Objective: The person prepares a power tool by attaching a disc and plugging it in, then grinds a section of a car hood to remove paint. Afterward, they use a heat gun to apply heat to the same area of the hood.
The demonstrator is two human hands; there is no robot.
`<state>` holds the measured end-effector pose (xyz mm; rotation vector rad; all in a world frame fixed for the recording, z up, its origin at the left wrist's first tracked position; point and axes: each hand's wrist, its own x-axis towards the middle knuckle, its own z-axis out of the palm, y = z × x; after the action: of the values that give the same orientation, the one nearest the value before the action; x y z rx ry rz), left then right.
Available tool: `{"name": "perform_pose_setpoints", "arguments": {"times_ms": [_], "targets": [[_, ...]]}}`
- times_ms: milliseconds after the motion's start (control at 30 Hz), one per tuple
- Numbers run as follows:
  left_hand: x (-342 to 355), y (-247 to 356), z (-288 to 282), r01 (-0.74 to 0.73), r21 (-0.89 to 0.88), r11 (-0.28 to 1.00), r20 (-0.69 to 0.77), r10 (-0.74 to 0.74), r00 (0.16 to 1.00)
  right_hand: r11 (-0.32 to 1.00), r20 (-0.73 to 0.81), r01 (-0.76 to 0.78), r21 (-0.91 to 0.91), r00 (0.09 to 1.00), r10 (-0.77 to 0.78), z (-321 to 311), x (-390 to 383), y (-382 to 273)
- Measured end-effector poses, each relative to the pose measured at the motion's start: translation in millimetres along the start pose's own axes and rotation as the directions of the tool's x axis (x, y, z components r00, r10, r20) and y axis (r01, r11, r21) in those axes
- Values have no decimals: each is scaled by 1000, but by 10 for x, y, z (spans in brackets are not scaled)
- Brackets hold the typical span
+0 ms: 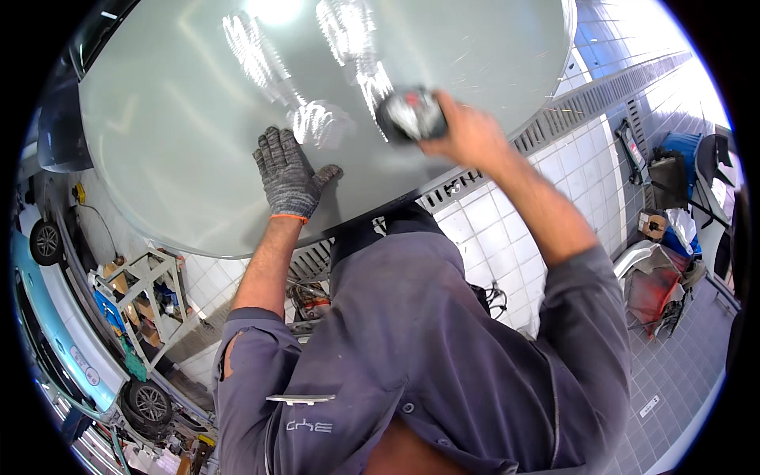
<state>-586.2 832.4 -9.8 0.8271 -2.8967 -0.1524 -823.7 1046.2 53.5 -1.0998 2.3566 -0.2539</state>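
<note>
A large pale grey-green car panel [198,158], smooth and curved like a hood, spreads out in front of me. On its surface lies my left hand [286,176], palm down with its fingers stretched out, in a dark grey knitted glove with an orange cuff. My bare right hand [459,133] is wrapped round a blurred, round black-and-grey tool [411,116] with a red mark on top, which rests against the panel. Bright silvery streaks [348,39] run up the panel beyond the tool, and a whitish patch [319,124] shows just past my left fingertips.
A slotted drain grate [578,109] crosses the tiled floor beyond the panel's right edge. A metal frame cart [146,289] with assorted items stands at the left, near a light blue car [59,317]. Boxes, bags and a red-and-grey part [657,285] are piled at the right.
</note>
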Motion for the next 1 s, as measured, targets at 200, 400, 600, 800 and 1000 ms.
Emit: {"name": "perform_pose_setpoints", "arguments": {"times_ms": [200, 400, 600, 800, 1000], "targets": [[106, -48, -150, 78, 72, 994, 391, -100, 915, 996, -8, -51, 77, 999, 51, -86, -15, -20], [140, -394, 255, -42, 19, 999, 230, 37, 972, 781, 61, -428, 454, 890, 452, 694, -1576, 380], [978, -236, 261, -470, -81, 879, 126, 477, 870, 504, -45, -400, 766, 748, 662, 1158, -2423, -398], [1105, 494, 410, -633, -63, 772, 122, 635, 763, 353, -102, -322, 879, 595, 797, 1705, -2761, -1162], [450, 587, 570, -864, -67, 499, 272, 842, 465, 181, 3, -284, 942, 543, 839, 1738, -2886, -1438]]}}
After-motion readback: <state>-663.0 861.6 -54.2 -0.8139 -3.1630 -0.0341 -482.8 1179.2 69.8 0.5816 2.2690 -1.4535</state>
